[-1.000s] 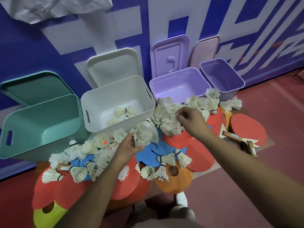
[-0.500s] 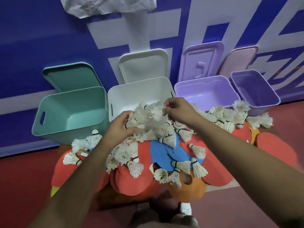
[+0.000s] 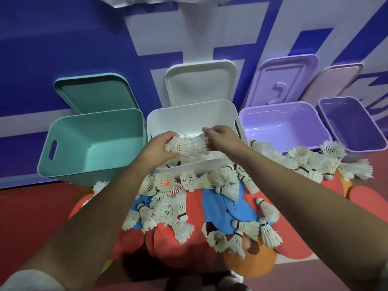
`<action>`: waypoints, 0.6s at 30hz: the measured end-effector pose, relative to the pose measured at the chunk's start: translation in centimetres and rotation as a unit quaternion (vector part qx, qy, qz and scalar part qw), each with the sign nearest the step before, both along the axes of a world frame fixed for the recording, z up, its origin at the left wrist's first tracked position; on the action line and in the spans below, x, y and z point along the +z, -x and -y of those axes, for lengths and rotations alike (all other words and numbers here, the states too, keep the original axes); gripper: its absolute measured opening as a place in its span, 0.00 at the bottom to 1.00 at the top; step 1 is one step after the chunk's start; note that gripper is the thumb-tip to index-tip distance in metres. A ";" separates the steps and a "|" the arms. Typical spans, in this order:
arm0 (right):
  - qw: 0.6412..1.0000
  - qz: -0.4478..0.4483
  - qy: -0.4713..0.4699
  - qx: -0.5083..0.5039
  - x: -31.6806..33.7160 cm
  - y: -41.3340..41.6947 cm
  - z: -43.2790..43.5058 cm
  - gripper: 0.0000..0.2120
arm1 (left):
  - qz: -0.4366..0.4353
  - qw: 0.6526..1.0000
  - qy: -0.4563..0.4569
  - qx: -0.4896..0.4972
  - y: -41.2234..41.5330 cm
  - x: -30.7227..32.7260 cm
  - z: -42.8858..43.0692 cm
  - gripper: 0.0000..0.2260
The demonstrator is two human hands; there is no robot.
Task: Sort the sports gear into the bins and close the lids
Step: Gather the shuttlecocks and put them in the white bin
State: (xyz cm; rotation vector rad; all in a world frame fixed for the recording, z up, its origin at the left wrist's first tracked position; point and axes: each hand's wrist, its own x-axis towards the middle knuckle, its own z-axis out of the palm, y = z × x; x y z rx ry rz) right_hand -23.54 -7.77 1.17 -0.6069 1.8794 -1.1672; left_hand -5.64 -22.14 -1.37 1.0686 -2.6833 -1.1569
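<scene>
Both hands hover over the open white bin (image 3: 193, 111) with a bunch of white feather shuttlecocks (image 3: 188, 145) held between them. My left hand (image 3: 160, 148) grips the bunch from the left and my right hand (image 3: 222, 139) pinches it from the right. A few shuttlecocks lie at the bin's bottom, mostly hidden by my hands. Many loose shuttlecocks (image 3: 228, 183) lie in front of the bins on red paddles (image 3: 180, 246) and blue paddles (image 3: 218, 206). More shuttlecocks (image 3: 315, 162) are piled to the right.
A teal bin (image 3: 94, 143) stands left of the white one, a lilac bin (image 3: 279, 124) and a darker purple bin (image 3: 348, 124) to its right. All four lids lean open against the blue and white wall. An orange paddle (image 3: 252, 261) lies near my feet on the red floor.
Both hands lifted handfuls of shuttlecocks off the pile and carried them forward over the white bin. The camera moved closer to the bins.
</scene>
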 end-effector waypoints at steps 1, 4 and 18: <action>1.000 -0.010 -0.007 0.019 -0.4 0.0 0.2 0.21 | 0.012 1.000 0.005 0.000 0.3 -0.6 0.7 0.29; 0.997 -0.054 -0.034 0.055 -2.5 0.2 1.2 0.19 | 0.032 0.999 0.028 0.000 1.3 -2.2 1.9 0.29; 0.944 -0.301 -0.028 0.131 -2.3 -0.7 -3.9 0.17 | -0.060 0.995 -0.018 0.079 -0.3 0.7 -3.5 0.11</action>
